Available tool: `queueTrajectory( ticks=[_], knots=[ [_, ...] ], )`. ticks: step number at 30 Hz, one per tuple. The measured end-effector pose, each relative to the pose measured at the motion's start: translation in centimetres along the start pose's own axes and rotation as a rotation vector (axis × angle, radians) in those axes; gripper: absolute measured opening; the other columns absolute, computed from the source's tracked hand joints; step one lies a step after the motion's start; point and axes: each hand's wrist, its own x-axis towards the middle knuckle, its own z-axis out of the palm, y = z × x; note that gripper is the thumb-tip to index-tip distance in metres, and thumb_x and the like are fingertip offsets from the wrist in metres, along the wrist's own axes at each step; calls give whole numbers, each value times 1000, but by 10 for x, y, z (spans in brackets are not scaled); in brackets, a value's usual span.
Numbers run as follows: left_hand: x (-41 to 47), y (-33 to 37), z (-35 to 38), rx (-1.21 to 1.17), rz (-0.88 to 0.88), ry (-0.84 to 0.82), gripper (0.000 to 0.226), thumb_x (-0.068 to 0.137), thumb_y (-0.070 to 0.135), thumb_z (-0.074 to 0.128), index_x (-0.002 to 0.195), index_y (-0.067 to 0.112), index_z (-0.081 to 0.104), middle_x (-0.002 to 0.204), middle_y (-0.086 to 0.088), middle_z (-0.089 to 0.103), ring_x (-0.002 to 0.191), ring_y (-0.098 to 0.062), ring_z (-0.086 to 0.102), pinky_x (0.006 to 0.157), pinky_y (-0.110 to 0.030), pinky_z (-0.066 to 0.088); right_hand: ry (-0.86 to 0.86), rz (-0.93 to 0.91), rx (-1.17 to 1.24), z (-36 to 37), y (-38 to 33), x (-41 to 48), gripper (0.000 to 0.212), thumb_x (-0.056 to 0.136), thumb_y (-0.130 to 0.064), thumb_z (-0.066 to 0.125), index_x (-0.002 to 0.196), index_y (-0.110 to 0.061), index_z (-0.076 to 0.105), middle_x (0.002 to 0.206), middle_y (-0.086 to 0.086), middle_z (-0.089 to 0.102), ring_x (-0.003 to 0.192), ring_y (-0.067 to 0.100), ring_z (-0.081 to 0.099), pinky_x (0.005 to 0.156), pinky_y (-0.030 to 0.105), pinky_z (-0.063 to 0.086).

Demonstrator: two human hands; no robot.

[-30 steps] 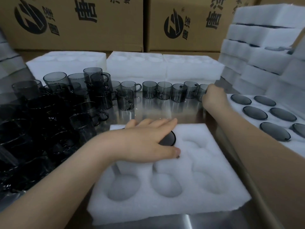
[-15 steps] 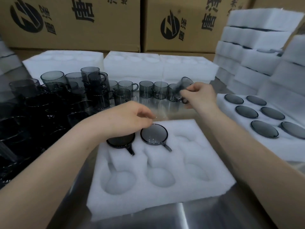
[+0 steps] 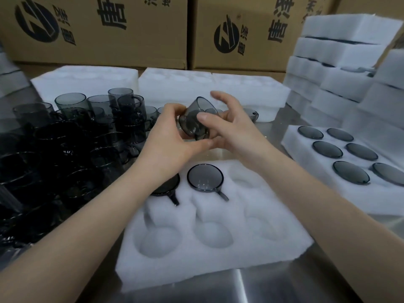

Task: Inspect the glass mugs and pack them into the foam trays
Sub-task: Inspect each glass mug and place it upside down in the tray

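Two-handed, grips tilted mug (image 3: 192, 124) in curled fingers (image 3: 202, 116), holds it just behind empty far-right pocket (image 3: 242, 178) of foam tray (image 3: 218, 259), closest to right hand (image 3: 234, 134).

Smoky grey glass mug (image 3: 191, 125): glossy, smooth, see-through. White rectangular foam tray (image 3: 218, 256) with round pockets: matt, soft-looking, finely grained. Silver metal table top (image 3: 244, 287): brushed, shiny, reflecting. Brown cardboard boxes (image 3: 135, 47): matt paper, black print.
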Motion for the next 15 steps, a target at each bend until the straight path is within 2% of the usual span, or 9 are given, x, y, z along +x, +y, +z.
queueTrajectory(
  ticks=[3,6,9,11,14,15],
  knots=[
    [2,-2,0,-32,-42,-18,75,66,16,86,129,16,44,107,19,56,97,-9,64,90,-25,50,-24,-11,58,1,4,0,42,89,-9,68,128,-11,52,90,8,57,59,14,62,59,31,55],
    [1,-1,-1,36,19,-51,65,63,26,81,123,22,55,106,11,65,98,-12,64,91,-32,51,-26,-44,-61,2,6,-1,37,83,-10,75,110,-14,50,99,5,61,59,22,62,54,38,57],
    [0,0,-2,97,74,-44,51,65,25,80,114,26,64,99,10,68,95,-11,64,89,-34,51,-3,-75,-166,4,10,-2,44,77,-17,81,95,-17,41,89,5,63,51,23,61,47,35,52],
    [-1,0,-1,116,86,-42,49,67,20,82,112,28,65,96,12,69,91,-7,64,85,-27,51,52,-80,-188,6,10,-2,48,74,-25,84,91,-17,40,84,9,64,47,20,61,40,28,47],
    [-4,2,3,147,100,-26,49,65,20,82,108,34,64,91,19,68,85,8,60,72,-5,42,170,-62,-178,9,9,-1,48,74,-34,84,83,-17,40,83,15,62,45,15,60,34,22,41],
    [-5,2,3,143,104,-24,48,64,20,83,106,35,64,90,20,67,84,10,59,72,-4,42,201,-66,-164,8,9,-1,45,76,-35,82,81,-17,40,78,13,60,42,15,59,32,21,39]
  ],
)
